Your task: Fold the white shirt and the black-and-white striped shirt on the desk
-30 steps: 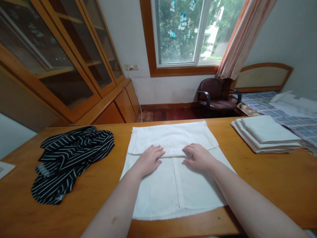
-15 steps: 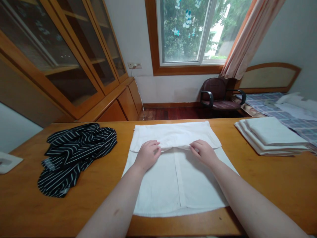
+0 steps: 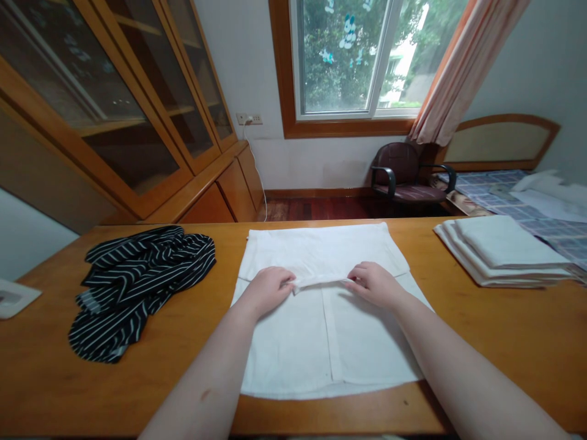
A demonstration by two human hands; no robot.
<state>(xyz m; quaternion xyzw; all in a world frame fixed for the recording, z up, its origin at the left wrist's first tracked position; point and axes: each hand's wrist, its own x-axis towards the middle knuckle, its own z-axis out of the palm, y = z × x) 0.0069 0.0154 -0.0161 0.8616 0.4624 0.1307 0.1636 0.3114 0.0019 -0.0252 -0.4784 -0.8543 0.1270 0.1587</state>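
White cloth (image 3: 293, 354) lay on the table (image 3: 486, 342), spread under and between the hands, left hand (image 3: 270, 288) pinched its flap (image 3: 316, 250) edge at left, right hand (image 3: 376, 285) pinched it at right, striped garment (image 3: 142, 275) lay farther left.

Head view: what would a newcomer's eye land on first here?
Probably the white garment spread in the middle of the wooden table, with the left hand and right hand pinching the edge of its folded-over part. Next comes the rumpled black-and-white striped cloth at the left, then the neat stack of folded white cloths at the far right.
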